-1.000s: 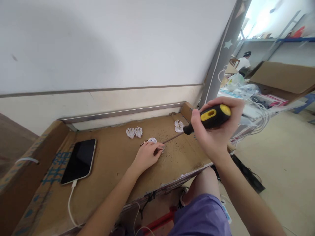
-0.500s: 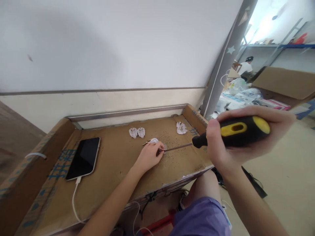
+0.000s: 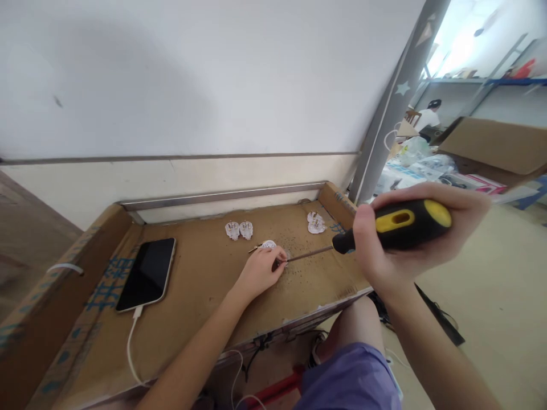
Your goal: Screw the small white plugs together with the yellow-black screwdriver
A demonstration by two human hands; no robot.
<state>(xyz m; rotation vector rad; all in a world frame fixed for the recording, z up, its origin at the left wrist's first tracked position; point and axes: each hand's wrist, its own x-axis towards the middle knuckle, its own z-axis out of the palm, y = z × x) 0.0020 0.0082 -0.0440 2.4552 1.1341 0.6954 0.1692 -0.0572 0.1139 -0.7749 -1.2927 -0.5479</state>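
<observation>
My right hand [image 3: 387, 266] is wrapped round the black and yellow handle of a screwdriver [image 3: 405, 223]. Its long shaft slants down leftward to the fingertips of my left hand [image 3: 260, 269]. The left fingers are closed in a pinch at the screwdriver tip; what they hold there is mostly hidden, with something pale and clear showing beside it. Just beyond those fingers lies a white round plug part [image 3: 268, 245] with a brass-coloured pin beside it. Farther back are two white plug pieces [image 3: 239, 230] with upright metal pins. More white plug pieces [image 3: 316, 222] lie at the right.
A cardboard-lined bench [image 3: 205, 273] has raised sides and many small dark specks near the screwdriver. On its left lies a phone [image 3: 146, 273] with a white cable [image 3: 129, 347]. A grey post [image 3: 384, 108] stands behind at right. In the distance a person [image 3: 428, 118] sits near a cardboard box [image 3: 496, 145].
My right hand and the screwdriver handle have shifted slightly left. The left hand stays at the tip. The whole view has moved a little.
</observation>
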